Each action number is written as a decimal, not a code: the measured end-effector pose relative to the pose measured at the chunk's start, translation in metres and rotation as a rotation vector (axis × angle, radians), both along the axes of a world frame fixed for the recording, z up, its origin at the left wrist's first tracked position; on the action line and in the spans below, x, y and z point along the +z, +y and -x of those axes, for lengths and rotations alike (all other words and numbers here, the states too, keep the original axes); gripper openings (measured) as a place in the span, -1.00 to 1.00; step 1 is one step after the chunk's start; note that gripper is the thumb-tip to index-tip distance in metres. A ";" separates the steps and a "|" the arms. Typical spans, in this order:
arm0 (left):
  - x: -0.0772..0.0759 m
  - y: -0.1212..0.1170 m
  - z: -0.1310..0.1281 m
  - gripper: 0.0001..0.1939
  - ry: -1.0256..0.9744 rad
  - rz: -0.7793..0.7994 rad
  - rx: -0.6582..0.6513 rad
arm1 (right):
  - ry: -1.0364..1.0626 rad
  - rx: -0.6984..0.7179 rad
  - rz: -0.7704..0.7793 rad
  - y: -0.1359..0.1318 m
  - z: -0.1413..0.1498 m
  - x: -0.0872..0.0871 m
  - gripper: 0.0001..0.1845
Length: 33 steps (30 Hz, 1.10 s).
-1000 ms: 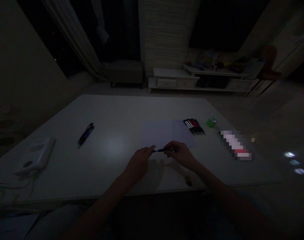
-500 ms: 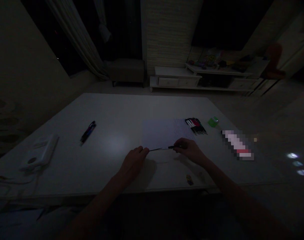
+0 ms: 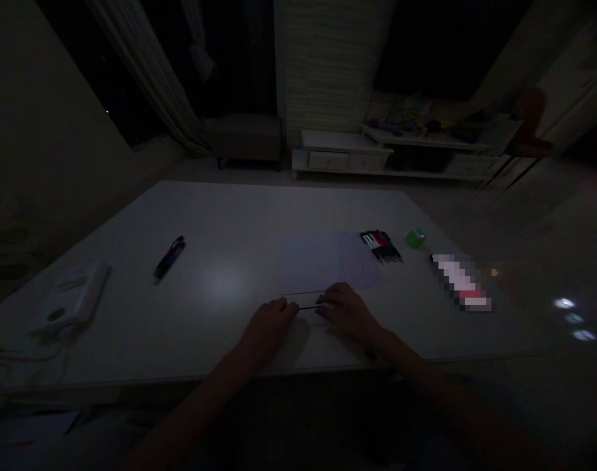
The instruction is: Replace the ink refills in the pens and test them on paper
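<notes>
My left hand [image 3: 271, 324] rests low over the white table [image 3: 220, 216], its fingers closed on one end of a thin dark pen part [image 3: 308, 307]. At the other end of that part, the closed fingertips of my right hand [image 3: 350, 317] pinch it, with a bit of dark material showing between them. The part lies roughly level across the gap. Just beyond the hands is a sheet of paper [image 3: 308, 261], its right side covered in handwriting. A thin dark line [image 3: 301, 292] runs along its near edge; dimness hides what it is.
A row of several pens [image 3: 381, 246] lies right of the paper, near a green container [image 3: 416, 238] and a blurred-out flat object [image 3: 460, 284]. More pens [image 3: 169, 260] lie at left, with a white device [image 3: 72, 297] and its cable. A small dark item sits under my right wrist.
My right hand has moved left and slightly nearer, closing the gap to my left hand. The black pen piece that stuck out of my right fingers is now mostly hidden.
</notes>
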<state>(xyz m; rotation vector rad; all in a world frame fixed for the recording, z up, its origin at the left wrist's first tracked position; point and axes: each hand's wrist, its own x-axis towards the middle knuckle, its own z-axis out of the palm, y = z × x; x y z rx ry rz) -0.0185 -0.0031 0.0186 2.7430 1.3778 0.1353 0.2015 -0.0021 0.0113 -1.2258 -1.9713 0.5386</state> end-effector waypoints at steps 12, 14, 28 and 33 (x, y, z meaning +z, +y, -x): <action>-0.005 -0.002 0.015 -0.74 0.017 -0.025 0.002 | -0.091 -0.149 0.021 -0.012 -0.022 -0.011 -0.93; -0.005 -0.004 0.013 -0.73 0.023 -0.021 -0.018 | -0.080 -0.142 0.023 -0.016 -0.023 -0.009 -0.88; -0.010 -0.009 -0.007 -0.74 0.055 0.024 -0.108 | -0.076 -0.007 -0.005 -0.039 -0.020 -0.010 -0.89; -0.009 -0.009 -0.009 -0.75 0.071 0.023 -0.126 | -0.064 -0.005 0.018 -0.042 -0.016 -0.013 -0.80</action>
